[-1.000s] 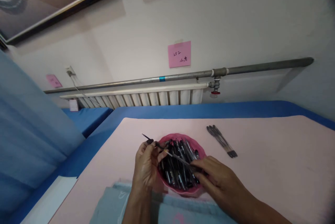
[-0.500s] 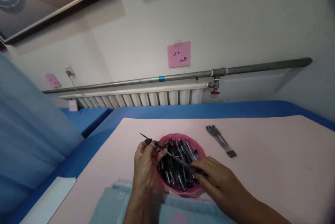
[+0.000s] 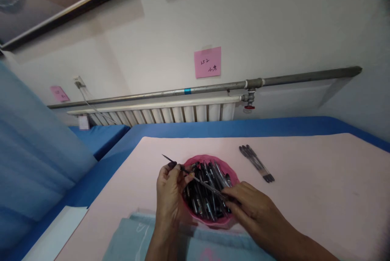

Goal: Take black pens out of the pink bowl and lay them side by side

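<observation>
My left hand (image 3: pixel 170 185) is closed around the front part of a slim pen (image 3: pixel 207 186), with a thin dark refill tip (image 3: pixel 167 158) sticking out past the fingers to the upper left. My right hand (image 3: pixel 251 208) grips the rear end of the same pen, whose clear barrel slants between the hands. Fingers hide where its parts meet. Beneath lies a pink basket (image 3: pixel 224 224) packed with dark and clear pens (image 3: pixel 207 208). Right of the basket, several capped pens (image 3: pixel 256 164) lie side by side on the pink sheet.
A pink sheet (image 3: pixel 304 196) covers the blue-edged table (image 3: pixel 195 129). Light blue cloth (image 3: pixel 131 236) lies at the front, white paper (image 3: pixel 57 232) at left. Behind are a radiator (image 3: pixel 183 113) and pipe (image 3: pixel 164 94); a blue curtain (image 3: pixel 33 163) hangs at left.
Both hands keep their hold on the pen almost unmoved. The view has shifted very slightly.
</observation>
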A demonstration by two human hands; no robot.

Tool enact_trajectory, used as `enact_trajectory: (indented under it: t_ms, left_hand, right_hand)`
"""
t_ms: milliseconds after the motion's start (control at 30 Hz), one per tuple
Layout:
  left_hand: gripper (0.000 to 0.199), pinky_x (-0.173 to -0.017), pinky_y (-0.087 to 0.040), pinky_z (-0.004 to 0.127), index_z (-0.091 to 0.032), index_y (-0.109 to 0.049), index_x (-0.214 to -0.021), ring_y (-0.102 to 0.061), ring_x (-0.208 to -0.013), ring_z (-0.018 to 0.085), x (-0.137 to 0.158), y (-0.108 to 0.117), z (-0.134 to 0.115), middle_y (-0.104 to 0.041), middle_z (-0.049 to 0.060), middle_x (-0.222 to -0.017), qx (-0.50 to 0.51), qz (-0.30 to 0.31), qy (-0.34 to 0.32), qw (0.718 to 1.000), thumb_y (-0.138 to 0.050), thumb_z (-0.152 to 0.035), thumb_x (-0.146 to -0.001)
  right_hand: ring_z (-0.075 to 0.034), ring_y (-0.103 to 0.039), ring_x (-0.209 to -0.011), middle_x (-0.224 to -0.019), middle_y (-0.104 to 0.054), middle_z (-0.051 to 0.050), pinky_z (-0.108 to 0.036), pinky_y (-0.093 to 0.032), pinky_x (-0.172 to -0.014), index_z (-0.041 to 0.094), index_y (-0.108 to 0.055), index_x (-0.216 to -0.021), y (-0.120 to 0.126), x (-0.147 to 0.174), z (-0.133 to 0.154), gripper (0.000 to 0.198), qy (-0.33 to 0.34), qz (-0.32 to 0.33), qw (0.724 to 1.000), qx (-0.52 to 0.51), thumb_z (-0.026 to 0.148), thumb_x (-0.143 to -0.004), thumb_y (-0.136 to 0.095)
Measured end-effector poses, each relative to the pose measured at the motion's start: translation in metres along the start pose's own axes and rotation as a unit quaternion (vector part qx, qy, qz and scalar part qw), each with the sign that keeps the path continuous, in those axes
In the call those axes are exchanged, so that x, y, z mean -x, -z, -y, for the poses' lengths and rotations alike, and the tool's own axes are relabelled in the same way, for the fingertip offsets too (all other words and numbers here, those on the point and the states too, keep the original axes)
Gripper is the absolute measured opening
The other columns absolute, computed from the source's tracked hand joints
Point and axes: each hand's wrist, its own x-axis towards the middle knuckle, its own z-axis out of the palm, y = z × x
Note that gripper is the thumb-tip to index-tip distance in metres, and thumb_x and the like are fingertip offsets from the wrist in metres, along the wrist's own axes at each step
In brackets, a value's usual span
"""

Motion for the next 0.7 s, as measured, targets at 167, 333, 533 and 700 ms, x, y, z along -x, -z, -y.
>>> enact_trajectory:
  t_ms: [167, 333, 533, 700]
  left_hand:
    - [0.018, -0.063, -0.057, 0.027, -0.012, -0.056, -0.083, -0.066, -0.067, 0.013, 0.0021, -0.0016, 0.0031, -0.062, 0.001, -0.071, 0.008, 0.028, 0.034, 0.999, -0.067, -0.010, -0.068]
    - [0.021, -0.064, -0.058, 0.030, -0.015, -0.052, -0.080, -0.066, -0.066, 0.013, 0.0036, -0.0010, 0.0031, -0.063, -0.001, -0.071, 0.029, 0.043, 0.041, 0.998, -0.068, -0.012, -0.067]
    - [0.026, -0.061, -0.056, 0.026, -0.016, -0.049, -0.080, -0.067, -0.071, 0.016, 0.0074, -0.0034, 0.0046, -0.061, -0.001, -0.070, -0.008, 0.052, 0.028, 0.998, -0.071, -0.021, -0.067]
    - [0.026, -0.060, -0.055, 0.025, -0.018, -0.048, -0.085, -0.068, -0.074, 0.017, 0.0084, -0.0053, 0.0063, -0.061, -0.001, -0.074, -0.024, 0.040, 0.011, 0.999, -0.069, -0.024, -0.069]
  right_hand:
    - [-0.018, -0.057, -0.071, -0.075, -0.064, -0.004, -0.031, -0.048, -0.063, 0.020, -0.060, -0.094, 0.0023, -0.0019, 0.0010, 0.018, 0.002, -0.005, 1.000, -0.003, 0.013, -0.085, -0.047]
    - [-0.017, -0.058, -0.072, -0.076, -0.065, -0.003, -0.030, -0.048, -0.063, 0.020, -0.060, -0.093, 0.0043, -0.0016, 0.0019, 0.018, -0.007, -0.008, 1.000, -0.014, 0.012, -0.085, -0.046]
    - [-0.017, -0.059, -0.072, -0.076, -0.065, -0.003, -0.030, -0.049, -0.064, 0.020, -0.061, -0.092, 0.0041, -0.0019, 0.0015, 0.017, -0.021, -0.003, 1.000, -0.023, 0.013, -0.084, -0.047]
    - [-0.018, -0.058, -0.071, -0.076, -0.065, -0.003, -0.031, -0.049, -0.063, 0.021, -0.061, -0.093, 0.0049, -0.0014, 0.0019, 0.018, -0.028, 0.006, 0.999, -0.021, 0.013, -0.085, -0.047]
